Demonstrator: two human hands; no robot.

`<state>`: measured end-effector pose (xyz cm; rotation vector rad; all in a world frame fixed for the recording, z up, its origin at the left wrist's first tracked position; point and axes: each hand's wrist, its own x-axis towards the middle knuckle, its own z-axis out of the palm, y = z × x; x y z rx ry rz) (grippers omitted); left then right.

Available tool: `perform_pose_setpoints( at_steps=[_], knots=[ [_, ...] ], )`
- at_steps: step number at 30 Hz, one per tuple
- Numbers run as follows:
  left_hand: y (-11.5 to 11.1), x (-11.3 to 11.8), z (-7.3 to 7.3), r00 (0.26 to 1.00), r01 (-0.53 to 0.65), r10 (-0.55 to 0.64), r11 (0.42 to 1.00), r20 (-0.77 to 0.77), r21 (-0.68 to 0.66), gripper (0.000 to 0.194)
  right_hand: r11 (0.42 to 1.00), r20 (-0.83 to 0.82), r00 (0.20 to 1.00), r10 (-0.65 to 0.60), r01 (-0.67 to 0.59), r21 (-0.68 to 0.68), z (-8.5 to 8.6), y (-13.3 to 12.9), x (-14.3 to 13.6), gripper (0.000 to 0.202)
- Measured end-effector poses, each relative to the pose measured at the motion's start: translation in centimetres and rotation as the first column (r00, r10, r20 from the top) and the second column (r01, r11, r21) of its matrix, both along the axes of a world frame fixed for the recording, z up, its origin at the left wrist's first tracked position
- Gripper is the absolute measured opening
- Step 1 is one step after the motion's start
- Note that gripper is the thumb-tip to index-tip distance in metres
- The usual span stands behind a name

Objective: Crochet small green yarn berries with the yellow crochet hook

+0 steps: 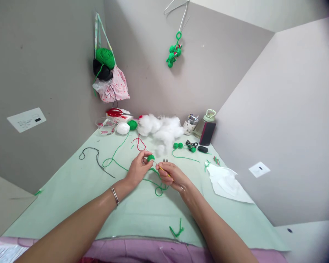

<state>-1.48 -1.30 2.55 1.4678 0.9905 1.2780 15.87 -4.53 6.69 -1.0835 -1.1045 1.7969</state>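
Between the fingertips of my left hand (138, 168) is a small green crochet ball (150, 157), with a bit of white at its lower edge. My right hand (173, 174) is closed round a crochet hook (167, 174) with a yellow grip, and its tip points at the ball. Green yarn (159, 190) loops on the table under both hands. Behind the right hand, the dark points of a tool (165, 160) show; the rest of it is hidden.
White stuffing (161, 129) lies at the back, with white yarn (123, 128) and green yarn (132, 125) balls beside it. Small green balls (178, 145), a phone (207, 133) and a bottle (210, 116) stand right. White cloth (226, 180) covers the right edge; a dark cord (97, 155) lies left.
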Motion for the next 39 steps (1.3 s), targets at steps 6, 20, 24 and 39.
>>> perform_pose_setpoints(
  at_steps=[6,20,24,39],
  knots=[
    [-0.2,0.0,0.3,1.0,0.016,-0.015,1.0,-0.018,0.012,0.017,1.0,0.013,1.0,-0.019,0.019,0.01,0.1,-0.1,-0.1,0.033],
    [0.7,0.1,-1.2,0.985,0.092,-0.1,0.994,-0.142,-0.062,0.033,0.948,0.305,0.922,-0.237,0.15,0.282,0.5,-2.9,-3.0,0.021],
    [0.1,-0.1,-0.7,0.99,0.065,-0.066,0.998,-0.128,-0.014,0.032,0.957,0.297,0.937,-0.185,0.102,0.272,0.8,-2.8,-3.0,0.026],
    [2.2,-1.9,-0.3,0.978,0.104,-0.069,0.98,0.197,-0.171,0.034,0.888,0.791,0.571,-0.22,-0.217,0.405,2.7,-1.2,3.3,0.027]
  ],
)
